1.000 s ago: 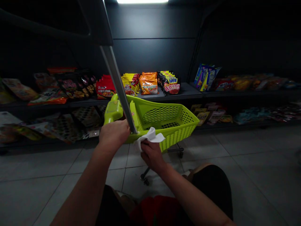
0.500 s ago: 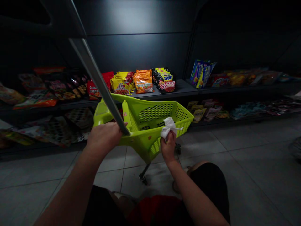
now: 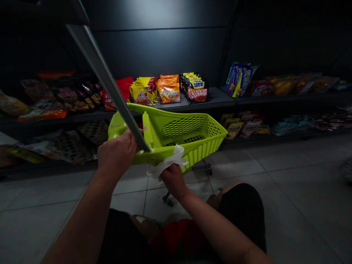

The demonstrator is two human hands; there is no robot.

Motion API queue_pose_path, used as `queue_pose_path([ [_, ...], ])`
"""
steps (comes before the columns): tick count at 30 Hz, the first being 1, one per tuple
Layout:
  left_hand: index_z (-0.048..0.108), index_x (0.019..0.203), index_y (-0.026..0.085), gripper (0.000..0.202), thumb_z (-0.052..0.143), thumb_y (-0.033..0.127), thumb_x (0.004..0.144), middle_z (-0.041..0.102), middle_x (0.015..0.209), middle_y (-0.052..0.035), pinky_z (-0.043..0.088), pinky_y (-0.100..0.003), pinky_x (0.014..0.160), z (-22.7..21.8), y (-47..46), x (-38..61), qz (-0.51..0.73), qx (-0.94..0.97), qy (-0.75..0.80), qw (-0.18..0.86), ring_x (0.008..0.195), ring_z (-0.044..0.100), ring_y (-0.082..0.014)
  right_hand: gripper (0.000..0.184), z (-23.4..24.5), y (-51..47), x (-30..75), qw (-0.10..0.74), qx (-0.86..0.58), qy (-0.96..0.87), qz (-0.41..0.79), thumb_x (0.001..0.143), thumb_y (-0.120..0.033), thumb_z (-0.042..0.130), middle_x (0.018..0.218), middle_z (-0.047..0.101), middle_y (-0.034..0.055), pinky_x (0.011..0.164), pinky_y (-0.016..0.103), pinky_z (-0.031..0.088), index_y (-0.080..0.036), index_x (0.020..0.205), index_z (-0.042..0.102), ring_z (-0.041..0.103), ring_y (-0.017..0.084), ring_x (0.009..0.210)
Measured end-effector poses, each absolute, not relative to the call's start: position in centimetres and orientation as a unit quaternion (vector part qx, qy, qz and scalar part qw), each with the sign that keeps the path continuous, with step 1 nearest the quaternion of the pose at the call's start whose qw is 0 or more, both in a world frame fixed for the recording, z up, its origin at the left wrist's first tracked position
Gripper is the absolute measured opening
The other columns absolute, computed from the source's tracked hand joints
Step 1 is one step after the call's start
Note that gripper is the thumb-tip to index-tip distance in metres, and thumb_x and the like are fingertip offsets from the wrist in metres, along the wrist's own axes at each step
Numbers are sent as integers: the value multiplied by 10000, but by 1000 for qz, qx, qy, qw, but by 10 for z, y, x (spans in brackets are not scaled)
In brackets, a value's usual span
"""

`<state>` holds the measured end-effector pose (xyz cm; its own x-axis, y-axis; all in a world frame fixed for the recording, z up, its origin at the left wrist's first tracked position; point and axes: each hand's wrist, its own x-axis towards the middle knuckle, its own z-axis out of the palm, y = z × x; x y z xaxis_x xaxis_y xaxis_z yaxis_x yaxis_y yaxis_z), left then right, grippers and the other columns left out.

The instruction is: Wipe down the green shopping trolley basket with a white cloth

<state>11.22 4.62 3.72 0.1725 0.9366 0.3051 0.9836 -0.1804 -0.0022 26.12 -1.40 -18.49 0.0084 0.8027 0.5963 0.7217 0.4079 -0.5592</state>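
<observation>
A lime-green shopping cart (image 3: 189, 121) with a perforated plastic basket stands in front of me. Closed around its near rim, beside the slanted metal post (image 3: 110, 82), is my left hand (image 3: 118, 152); its fingertips are partly hidden. My right hand (image 3: 173, 179) grips a crumpled white tissue (image 3: 172, 158) and presses it against the cart's near side, just right of the post's foot. The inside of the basket shows its slotted floor.
Behind the cart runs a dark shelf (image 3: 217, 99) with yellow, orange and black snack bags (image 3: 194, 88). More packets (image 3: 242, 124) lie on the lower shelf. A caster wheel (image 3: 167, 200) rests on the tiled floor (image 3: 236, 161), near my knees.
My right hand has slid the tissue left along the cart's side, toward the post. My left hand has shifted slightly up and left, still on the rim.
</observation>
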Motion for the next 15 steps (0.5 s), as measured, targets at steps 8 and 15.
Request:
queue_pose_path([
  [8,649,1244,226,521,230,383,977,703,816,-89,427,-350,707,34,42,110,-136,-746,-638,133,774,662,-274,185,-222,-16,271,435,-572,-690,90,838,-101,605,1031,629,91,847,336,491,-186,886,762,560,231,975],
  [15,661,1261,271,552,211,425,980,693,775,-36,394,-303,675,33,42,100,-182,-790,-579,88,747,659,-216,164,-176,0,261,428,-543,-719,-64,896,-274,671,1077,582,90,940,401,439,-291,1036,755,488,265,1054],
])
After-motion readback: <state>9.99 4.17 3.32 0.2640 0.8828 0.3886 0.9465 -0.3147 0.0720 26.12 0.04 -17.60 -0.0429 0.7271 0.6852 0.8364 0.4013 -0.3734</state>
